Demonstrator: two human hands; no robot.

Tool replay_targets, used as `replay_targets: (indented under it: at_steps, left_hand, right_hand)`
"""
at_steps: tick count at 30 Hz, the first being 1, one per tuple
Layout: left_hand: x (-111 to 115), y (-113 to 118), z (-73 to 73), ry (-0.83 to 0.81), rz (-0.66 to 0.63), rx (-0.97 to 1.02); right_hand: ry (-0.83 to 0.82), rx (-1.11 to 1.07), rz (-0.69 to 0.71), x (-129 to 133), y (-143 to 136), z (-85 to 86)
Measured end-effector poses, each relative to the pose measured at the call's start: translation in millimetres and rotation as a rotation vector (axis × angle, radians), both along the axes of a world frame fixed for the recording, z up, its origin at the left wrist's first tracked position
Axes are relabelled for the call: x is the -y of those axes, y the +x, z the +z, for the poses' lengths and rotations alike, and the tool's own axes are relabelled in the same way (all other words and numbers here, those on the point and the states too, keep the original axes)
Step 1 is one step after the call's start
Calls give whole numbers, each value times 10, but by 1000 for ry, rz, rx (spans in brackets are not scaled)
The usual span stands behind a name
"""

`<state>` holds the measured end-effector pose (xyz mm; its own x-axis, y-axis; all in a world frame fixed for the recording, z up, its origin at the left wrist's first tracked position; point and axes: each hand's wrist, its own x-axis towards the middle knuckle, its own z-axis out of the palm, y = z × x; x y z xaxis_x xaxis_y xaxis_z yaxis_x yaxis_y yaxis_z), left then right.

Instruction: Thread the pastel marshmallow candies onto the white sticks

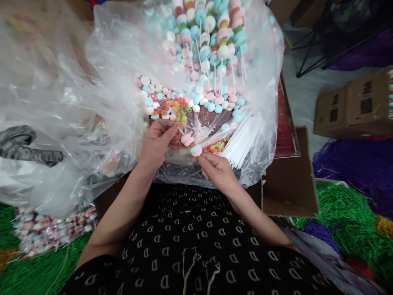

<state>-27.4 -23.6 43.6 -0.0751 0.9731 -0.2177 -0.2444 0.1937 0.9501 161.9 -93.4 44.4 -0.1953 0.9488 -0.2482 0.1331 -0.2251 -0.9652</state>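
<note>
Between my hands is a thin white stick with pink candies (187, 139) on it. My left hand (158, 141) pinches the stick's upper left end. My right hand (216, 168) holds a blue, orange and pink candy stack (196, 150) by its lower edge, at the right end of the candies. Whether that stack is on the stick is hard to tell. Just beyond my hands lie small coloured rings (175, 108) and loose pastel candies (217, 98) on clear plastic. White sticks (242, 141) lie bundled to the right of my right hand.
Finished candy skewers (222, 35) lie at the back on the plastic. Crumpled plastic sheeting (70, 98) covers the left side. An open cardboard box (288, 184) stands at the right, near green beads (346, 217). Closed boxes (353, 106) stand further right.
</note>
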Motion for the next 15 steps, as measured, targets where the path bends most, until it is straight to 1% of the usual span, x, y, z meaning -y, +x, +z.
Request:
replay_targets:
  at_steps: [6,10,15]
  left_hand:
    - [26,8,-4,70,10,-57]
    - [25,7,7,23,10,-48]
    - [19,14,9,2,-1,-91]
  right_hand:
    - [-48,-47,6,21,-2,21]
    - [-79,-68,-1,34,-10,44]
    - [-88,-51,3,49,6,37]
